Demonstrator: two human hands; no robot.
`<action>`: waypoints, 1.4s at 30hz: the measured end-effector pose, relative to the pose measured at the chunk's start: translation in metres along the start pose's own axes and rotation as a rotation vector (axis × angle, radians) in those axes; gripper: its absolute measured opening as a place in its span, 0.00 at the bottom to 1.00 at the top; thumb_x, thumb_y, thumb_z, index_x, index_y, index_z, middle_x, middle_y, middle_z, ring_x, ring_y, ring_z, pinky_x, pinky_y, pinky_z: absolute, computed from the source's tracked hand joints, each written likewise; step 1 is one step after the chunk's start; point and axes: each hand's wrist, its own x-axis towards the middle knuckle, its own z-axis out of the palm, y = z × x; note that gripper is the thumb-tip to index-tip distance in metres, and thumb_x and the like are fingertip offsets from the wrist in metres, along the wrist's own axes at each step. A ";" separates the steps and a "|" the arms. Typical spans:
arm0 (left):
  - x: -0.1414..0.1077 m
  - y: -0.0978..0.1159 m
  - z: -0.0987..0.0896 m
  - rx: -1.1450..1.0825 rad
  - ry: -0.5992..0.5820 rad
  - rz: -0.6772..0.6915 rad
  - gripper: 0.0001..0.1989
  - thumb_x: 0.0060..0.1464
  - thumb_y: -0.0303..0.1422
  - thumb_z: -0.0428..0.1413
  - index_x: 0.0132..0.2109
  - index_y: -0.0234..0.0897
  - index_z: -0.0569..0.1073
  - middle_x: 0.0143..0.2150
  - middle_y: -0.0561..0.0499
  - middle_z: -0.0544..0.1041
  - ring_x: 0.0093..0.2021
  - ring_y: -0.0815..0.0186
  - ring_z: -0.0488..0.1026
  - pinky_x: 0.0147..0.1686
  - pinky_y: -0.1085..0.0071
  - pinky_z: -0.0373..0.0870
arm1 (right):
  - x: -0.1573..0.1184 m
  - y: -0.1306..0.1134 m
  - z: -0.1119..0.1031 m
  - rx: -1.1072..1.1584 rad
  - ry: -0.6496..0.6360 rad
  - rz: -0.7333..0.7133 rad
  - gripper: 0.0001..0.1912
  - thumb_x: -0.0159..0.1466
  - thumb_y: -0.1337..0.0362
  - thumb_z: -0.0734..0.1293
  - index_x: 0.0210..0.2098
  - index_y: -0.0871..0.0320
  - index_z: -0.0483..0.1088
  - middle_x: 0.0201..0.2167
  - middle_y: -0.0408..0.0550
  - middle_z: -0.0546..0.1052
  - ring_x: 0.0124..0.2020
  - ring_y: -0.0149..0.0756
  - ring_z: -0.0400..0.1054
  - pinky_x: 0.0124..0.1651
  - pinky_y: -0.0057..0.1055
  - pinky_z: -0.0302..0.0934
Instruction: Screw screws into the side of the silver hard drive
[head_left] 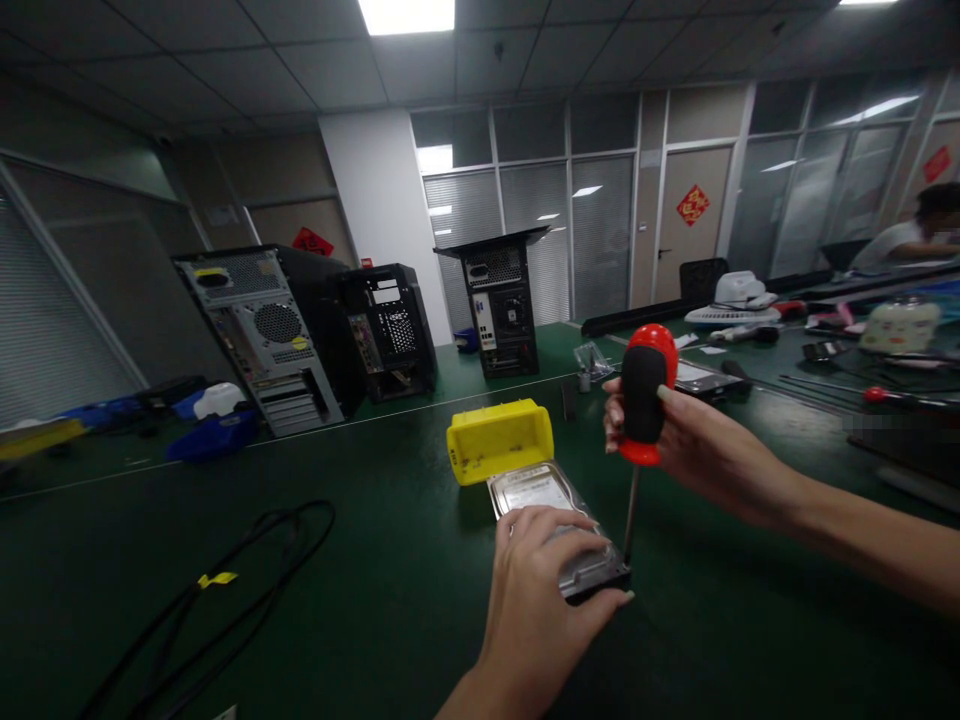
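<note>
A hard drive (534, 487) is shown lying face up on a green table (390, 610), just in front of a yellow bin (501, 432), which is tipped on its side with its opening turned toward the viewer. The drive is held by the left hand (536, 570): the fingers are curved over its upper face, and the thumb is set at its near right corner. A screwdriver (646, 390) with a red and black handle is gripped in the right hand (686, 440), the fingers being closed around the handle. The shaft is pointed downward, slightly tilted, and its tip is placed at the near right corner of the drive, close to the left thumb; whether a screw is engaged there cannot be told. To the left, a black cable (193, 592) is laid in loose loops and marked by a yellow tie (216, 580). Behind the bin, three computer cases are stood upright: a large one (277, 325) at left, one with an open frame (397, 330) in the middle, and one (514, 310) at right. A second drive (701, 378) is partly hidden behind the right hand. At far right, another person (892, 245) is seen in the background.
</note>
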 end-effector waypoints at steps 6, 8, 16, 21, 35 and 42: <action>0.000 0.000 -0.001 -0.024 -0.022 -0.043 0.23 0.35 0.31 0.69 0.43 0.45 0.77 0.47 0.51 0.77 0.49 0.56 0.70 0.52 0.54 0.60 | -0.001 0.002 0.005 0.050 0.030 0.008 0.12 0.59 0.56 0.67 0.37 0.57 0.68 0.34 0.43 0.69 0.34 0.27 0.66 0.39 0.25 0.65; 0.003 -0.001 -0.008 -0.060 -0.046 -0.038 0.27 0.34 0.34 0.69 0.46 0.47 0.76 0.50 0.50 0.75 0.52 0.54 0.67 0.54 0.53 0.58 | -0.001 0.000 0.006 0.040 0.092 0.029 0.10 0.58 0.59 0.68 0.35 0.58 0.69 0.32 0.42 0.68 0.32 0.24 0.64 0.37 0.23 0.64; 0.020 -0.055 -0.046 -0.385 0.392 -0.342 0.14 0.54 0.40 0.53 0.42 0.36 0.74 0.46 0.45 0.74 0.52 0.58 0.69 0.53 0.61 0.63 | 0.003 -0.006 -0.003 -0.124 0.090 0.035 0.12 0.60 0.58 0.67 0.42 0.53 0.70 0.34 0.42 0.68 0.36 0.27 0.65 0.43 0.29 0.64; 0.020 -0.071 -0.048 -0.514 0.343 -0.575 0.18 0.49 0.39 0.56 0.45 0.33 0.74 0.47 0.44 0.76 0.50 0.57 0.72 0.50 0.64 0.66 | 0.004 -0.011 -0.014 -0.647 -0.017 0.132 0.17 0.60 0.51 0.64 0.42 0.55 0.73 0.36 0.46 0.70 0.36 0.30 0.65 0.40 0.29 0.62; 0.012 -0.080 -0.030 -0.505 0.222 -0.547 0.22 0.53 0.38 0.56 0.54 0.34 0.69 0.51 0.42 0.76 0.53 0.57 0.72 0.54 0.64 0.66 | 0.022 -0.016 -0.042 -0.292 0.344 0.013 0.20 0.58 0.49 0.64 0.35 0.60 0.73 0.16 0.38 0.61 0.17 0.20 0.54 0.19 0.18 0.49; 0.011 -0.077 -0.034 -0.373 0.184 -0.549 0.23 0.57 0.42 0.51 0.56 0.36 0.68 0.53 0.42 0.75 0.51 0.57 0.73 0.53 0.63 0.66 | 0.011 0.023 -0.030 -0.341 0.291 0.005 0.22 0.59 0.53 0.66 0.50 0.54 0.60 0.27 0.42 0.75 0.21 0.26 0.67 0.27 0.25 0.63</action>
